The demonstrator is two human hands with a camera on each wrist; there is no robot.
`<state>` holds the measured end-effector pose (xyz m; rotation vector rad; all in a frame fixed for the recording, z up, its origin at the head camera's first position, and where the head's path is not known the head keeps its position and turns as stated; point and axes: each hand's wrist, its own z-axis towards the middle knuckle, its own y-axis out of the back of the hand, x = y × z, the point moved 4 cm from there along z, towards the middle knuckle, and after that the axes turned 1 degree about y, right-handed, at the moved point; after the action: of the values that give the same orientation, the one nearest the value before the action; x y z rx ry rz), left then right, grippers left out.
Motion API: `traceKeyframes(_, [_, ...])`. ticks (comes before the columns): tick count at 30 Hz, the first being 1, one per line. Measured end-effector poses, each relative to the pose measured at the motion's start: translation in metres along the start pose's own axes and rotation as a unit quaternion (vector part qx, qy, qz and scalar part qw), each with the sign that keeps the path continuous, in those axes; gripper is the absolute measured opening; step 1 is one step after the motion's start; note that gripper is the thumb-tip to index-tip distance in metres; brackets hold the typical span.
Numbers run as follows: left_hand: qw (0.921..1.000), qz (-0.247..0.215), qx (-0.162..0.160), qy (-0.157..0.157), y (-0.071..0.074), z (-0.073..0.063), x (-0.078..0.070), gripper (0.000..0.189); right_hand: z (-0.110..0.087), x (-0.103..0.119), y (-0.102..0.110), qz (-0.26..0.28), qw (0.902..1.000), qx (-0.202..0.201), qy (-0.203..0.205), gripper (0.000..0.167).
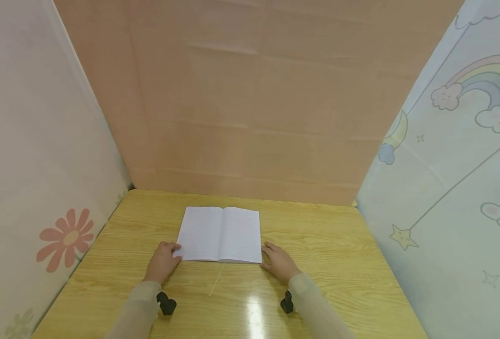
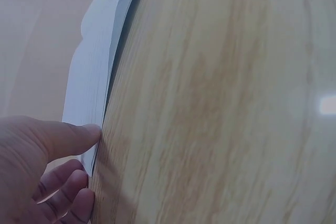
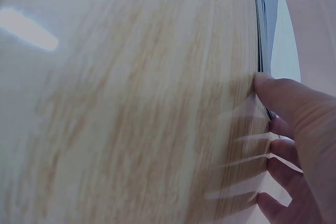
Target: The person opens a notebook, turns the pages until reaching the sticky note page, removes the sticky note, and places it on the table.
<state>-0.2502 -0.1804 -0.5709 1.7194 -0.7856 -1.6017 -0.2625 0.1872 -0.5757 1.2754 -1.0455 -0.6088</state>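
Note:
An open notebook (image 1: 241, 235) with lined white pages lies on the wooden table, its spine running away from me. At its near left corner, my left hand (image 1: 162, 261) holds the edge, with the thumb (image 2: 79, 139) over the page and the other fingers curled by the side. My right hand (image 1: 281, 263) rests at the near right corner. Its thumb (image 3: 273, 90) touches the notebook's edge, while the other fingers are spread loosely along the side, fingertips down at the tabletop. A thin pale ribbon (image 1: 216, 280) trails from the spine toward me.
The wooden tabletop (image 1: 317, 245) extends around the notebook, with a bright reflection near its front. A brown sheet (image 1: 250, 117) stands behind the table. Patterned cloth walls (image 1: 445, 188) flank both sides. Black devices (image 1: 167, 303) are strapped at both wrists.

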Motion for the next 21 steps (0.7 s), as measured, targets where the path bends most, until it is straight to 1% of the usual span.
traceKeyframes(7, [0.9999,0.011,0.008,-0.006,0.001,0.0,0.001,0.034,0.0,0.001,0.0,-0.003,1.0,0.001,0.001,0.063])
traceKeyframes(13, [0.9998,0.012,0.016,-0.001,0.011,0.003,-0.005,0.032,0.0,0.0,-0.001,0.0,1.0,0.001,0.001,0.063])
traceKeyframes(17, [0.9995,0.029,-0.001,-0.015,0.022,0.007,-0.021,0.033,0.0,-0.001,-0.002,0.003,1.0,-0.001,0.002,0.063])
traceKeyframes(19, [0.9989,0.036,-0.015,-0.025,0.027,0.01,-0.033,0.033,-0.001,-0.001,-0.002,0.001,1.0,-0.002,0.002,0.062])
traceKeyframes(21, [0.9983,0.034,-0.026,-0.04,0.031,0.012,-0.048,0.033,-0.001,-0.001,-0.002,-0.001,1.0,-0.003,0.003,0.062])
